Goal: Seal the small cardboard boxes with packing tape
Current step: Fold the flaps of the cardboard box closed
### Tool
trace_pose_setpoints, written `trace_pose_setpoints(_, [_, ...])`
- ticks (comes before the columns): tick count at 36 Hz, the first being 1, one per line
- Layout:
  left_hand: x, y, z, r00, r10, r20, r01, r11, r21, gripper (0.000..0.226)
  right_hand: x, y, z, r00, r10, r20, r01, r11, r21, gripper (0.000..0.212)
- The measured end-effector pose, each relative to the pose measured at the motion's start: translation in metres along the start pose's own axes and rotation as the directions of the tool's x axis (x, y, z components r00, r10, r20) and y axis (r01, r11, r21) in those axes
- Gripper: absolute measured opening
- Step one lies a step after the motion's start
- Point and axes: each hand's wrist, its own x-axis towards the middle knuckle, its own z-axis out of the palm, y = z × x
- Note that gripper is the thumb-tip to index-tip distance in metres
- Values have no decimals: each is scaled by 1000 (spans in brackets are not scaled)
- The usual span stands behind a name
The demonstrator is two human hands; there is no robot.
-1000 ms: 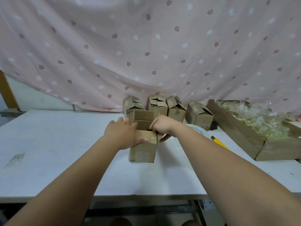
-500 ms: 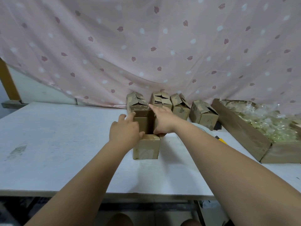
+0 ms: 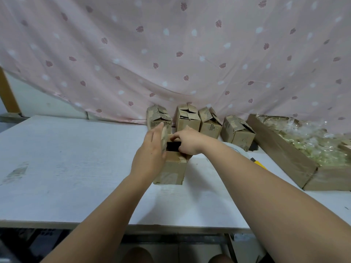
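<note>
A small brown cardboard box (image 3: pixel 171 170) stands upright on the white table (image 3: pixel 66 168), its top partly open with a dark gap showing. My left hand (image 3: pixel 152 154) lies with straight fingers against the box's left flap, holding that flap upright. My right hand (image 3: pixel 188 142) reaches over the top from the right, its fingers curled on the far flap. A roll of packing tape (image 3: pixel 234 148) lies just behind my right forearm, mostly hidden.
Several more small cardboard boxes (image 3: pixel 209 123) with loosely folded tops stand in a row at the back by the pink curtain. A long cardboard tray (image 3: pixel 281 149) of plastic-wrapped items fills the right side. A yellow-handled cutter (image 3: pixel 258 162) lies beside my right arm.
The flaps were pressed down under both hands; now the top is partly open. My left hand has straightened against the left flap and my right hand has curled onto the far flap.
</note>
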Motion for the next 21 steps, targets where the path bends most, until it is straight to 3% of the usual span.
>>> trace_pose_setpoints(3, [-2,2,5,996,-76,40,83,970,-230,78,3,-2,1,999,-33,-12,33,999,-18,55])
trace_pose_setpoints(5, [-3,1,12,996,-40,78,54,980,-190,50,4,-2,1,997,-37,-73,48,986,157,63])
trace_pose_setpoints(7, [-5,-5,18,995,9,95,3,993,-119,25,4,-2,3,988,-22,-153,88,896,435,65])
trace_pose_setpoints(10, [-9,-14,23,979,17,204,-3,998,-66,63,3,0,10,975,53,-217,120,698,706,56])
trace_pose_setpoints(13, [-10,-17,25,979,-7,203,15,999,-40,81,0,5,22,969,125,-214,121,514,849,30])
trace_pose_setpoints(15, [-11,-15,22,978,-30,206,48,995,-84,90,-1,9,32,955,144,-259,146,531,834,10])
trace_pose_setpoints(18, [-12,-10,21,974,-58,218,83,991,-109,100,3,9,49,924,159,-348,178,627,758,17])
trace_pose_setpoints(21, [-14,-7,20,980,-38,194,50,997,-56,87,3,5,60,892,217,-396,196,602,774,22])
